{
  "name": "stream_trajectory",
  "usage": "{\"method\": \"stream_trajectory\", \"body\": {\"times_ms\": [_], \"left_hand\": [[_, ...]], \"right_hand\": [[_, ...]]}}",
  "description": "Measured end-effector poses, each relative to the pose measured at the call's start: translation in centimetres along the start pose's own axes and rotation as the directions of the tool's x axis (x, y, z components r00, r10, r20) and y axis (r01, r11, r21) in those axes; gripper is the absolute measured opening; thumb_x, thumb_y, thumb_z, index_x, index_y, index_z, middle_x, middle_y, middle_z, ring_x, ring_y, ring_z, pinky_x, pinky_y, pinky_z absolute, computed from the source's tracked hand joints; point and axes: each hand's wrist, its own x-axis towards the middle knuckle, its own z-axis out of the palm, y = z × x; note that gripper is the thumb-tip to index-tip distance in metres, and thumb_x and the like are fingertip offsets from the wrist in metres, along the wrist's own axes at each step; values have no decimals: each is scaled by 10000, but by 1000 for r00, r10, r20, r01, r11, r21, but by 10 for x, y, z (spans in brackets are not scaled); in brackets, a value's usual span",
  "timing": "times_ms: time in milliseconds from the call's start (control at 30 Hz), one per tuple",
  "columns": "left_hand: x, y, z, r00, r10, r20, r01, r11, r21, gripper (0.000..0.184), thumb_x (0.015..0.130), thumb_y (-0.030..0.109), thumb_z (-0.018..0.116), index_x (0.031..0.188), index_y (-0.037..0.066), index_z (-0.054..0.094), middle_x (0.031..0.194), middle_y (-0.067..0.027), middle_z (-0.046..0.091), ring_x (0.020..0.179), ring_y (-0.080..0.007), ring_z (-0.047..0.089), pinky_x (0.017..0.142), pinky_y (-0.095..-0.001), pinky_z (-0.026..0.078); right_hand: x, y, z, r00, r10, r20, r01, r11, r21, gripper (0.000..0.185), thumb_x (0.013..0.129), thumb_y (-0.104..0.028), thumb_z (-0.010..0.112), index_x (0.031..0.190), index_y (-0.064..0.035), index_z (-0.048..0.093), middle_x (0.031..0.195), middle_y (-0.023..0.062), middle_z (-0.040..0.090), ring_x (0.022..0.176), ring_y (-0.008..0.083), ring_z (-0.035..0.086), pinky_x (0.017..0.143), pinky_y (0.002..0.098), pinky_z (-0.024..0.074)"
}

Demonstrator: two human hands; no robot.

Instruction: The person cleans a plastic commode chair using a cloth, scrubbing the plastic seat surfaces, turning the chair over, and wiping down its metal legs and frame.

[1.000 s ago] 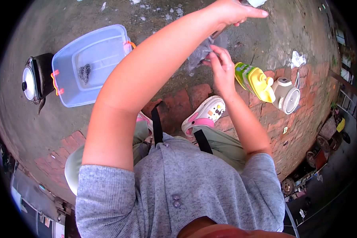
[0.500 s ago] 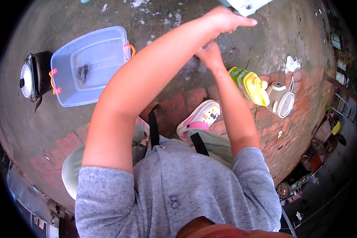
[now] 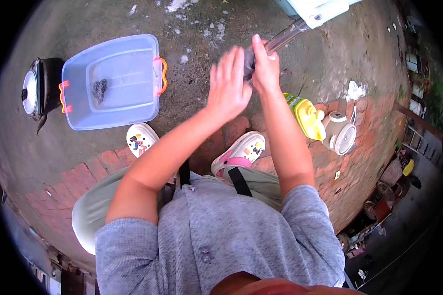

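Note:
My right hand [image 3: 266, 69] is wrapped around the dark grey end [image 3: 249, 64] of a shiny metal rod, its thumb pointing up along it. The metal rod [image 3: 288, 37] runs up and right to a white and pale blue plastic piece [image 3: 322, 12], which the top edge cuts off. Just left of the grey end, my left hand [image 3: 227, 83] is held flat with fingers stretched upward, slightly blurred. Whether it touches the grey end I cannot tell.
A clear plastic bin [image 3: 128, 110] with orange handles holds a dark scourer-like clump [image 3: 99, 91]. Beyond it stands a black pot [image 3: 49, 86] with a lid. On the right are a yellow jug [image 3: 307, 118] and a beige lidded appliance [image 3: 337, 132]. White foam [image 3: 355, 91] lies on the ground.
My left hand has come down and left, away from the plastic piece, and its fingers now point up. My right hand has turned upright; the rod now shows in it.

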Motion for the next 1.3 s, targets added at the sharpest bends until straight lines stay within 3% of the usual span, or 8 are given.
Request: {"method": "stream_trajectory", "body": {"times_ms": [100, 233, 367, 633, 700, 833, 1033, 1300], "left_hand": [[-24, -2, 24, 982, -57, 183, 20, 981, 195, 848, 660, 131, 598, 1343, -64, 134, 1342, -260, 254, 1213, -414, 304, 972, -475, 318], [-8, -3, 38, 964, -260, 64, 261, 965, -6, 860, 656, 163, 659, 1337, -45, 177, 1288, -244, 337, 1142, -401, 391, 926, -449, 377], [19, -34, 47, 870, -476, 132, 485, 873, -47, 601, 636, 221, 701, 1168, 60, 473, 1014, -167, 556, 940, -349, 550, 812, -428, 451], [37, -76, 41, 735, -9, 678, 508, 669, -542, 362, 744, 149, 682, 1062, 15, 574, 1084, -61, 588, 945, -111, 561, 804, -278, 458], [22, -80, 39, 704, -4, 710, 709, -52, -703, 413, 764, 123, 664, 1135, 16, 517, 1099, -96, 576, 988, -168, 559, 867, -313, 450], [-15, -80, 57, 740, -13, 673, 525, -614, -589, 429, 809, 53, 589, 1210, 28, 439, 1129, -112, 554, 1009, -242, 567, 905, -391, 444], [-12, -48, 50, 791, -87, 605, 389, -693, -607, 380, 846, 99, 533, 1206, 36, 430, 1154, -128, 538, 1043, -265, 548, 928, -434, 424], [22, -37, 49, 489, -111, 865, 672, -584, -454, 315, 914, 296, 412, 1092, 82, 559, 1004, -75, 628, 886, -184, 616, 784, -382, 500]], "right_hand": [[0, -10, 7, 996, -67, -55, 66, 998, -13, 251, 839, -299, 604, 757, -69, 545, 713, 9, 530, 662, 90, 474, 609, 237, 390], [10, -44, 15, 990, -115, -79, 124, 985, 122, 186, 805, -219, 646, 775, -61, 551, 671, 17, 543, 593, 94, 491, 588, 239, 404], [12, -44, 21, 995, -95, -8, 95, 990, 108, 152, 794, -156, 647, 774, -54, 537, 591, 1, 473, 498, 99, 443, 485, 247, 382], [25, -76, 11, 994, -54, 96, 44, 993, 106, 302, 840, -244, 576, 622, -134, 399, 496, -41, 285, 458, 114, 314, 555, 325, 369], [28, -85, 8, 994, -55, 92, 44, 992, 117, 340, 850, -264, 562, 598, -148, 366, 493, -45, 265, 455, 110, 289, 561, 324, 360], [32, -95, 6, 994, -49, 102, 34, 989, 142, 358, 845, -281, 572, 586, -165, 353, 488, -52, 260, 454, 99, 279, 554, 315, 348], [32, -94, 7, 994, -50, 101, 34, 988, 152, 376, 843, -303, 573, 579, -169, 343, 481, -55, 260, 450, 96, 277, 557, 310, 342], [35, -98, 3, 989, -52, 138, 25, 980, 196, 382, 854, -307, 559, 572, -163, 345, 479, -49, 265, 449, 100, 279, 557, 305, 338]]}}
